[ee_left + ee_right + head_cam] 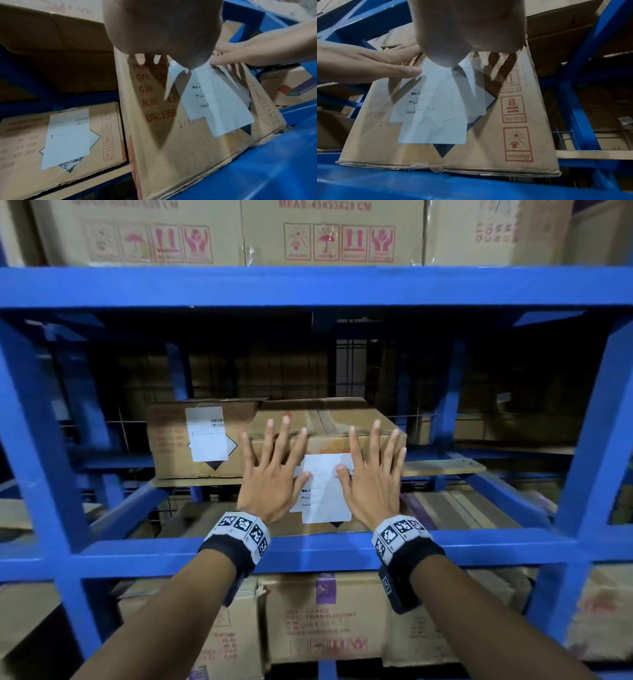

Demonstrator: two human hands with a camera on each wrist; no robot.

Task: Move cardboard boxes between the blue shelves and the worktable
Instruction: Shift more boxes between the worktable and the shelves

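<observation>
A cardboard box (342,416) with a white label (325,494) stands at the front edge of the middle blue shelf (325,553). Both my hands are flat in front of its front face, fingers straight and spread. My left hand (270,470) covers the left part of that face and my right hand (373,474) the right part. In the left wrist view the right hand's fingers (240,54) touch the box (171,155) at the label's top. In the right wrist view the left hand's thumb (406,70) lies on the label's edge on the box (488,155). Neither hand grips anything.
A second labelled box (181,440) sits just left of the first, further back on a board. Large cartons (332,231) fill the shelf above and more cartons (325,618) the shelf below. Blue uprights (589,422) frame the bay; its right side is dark and open.
</observation>
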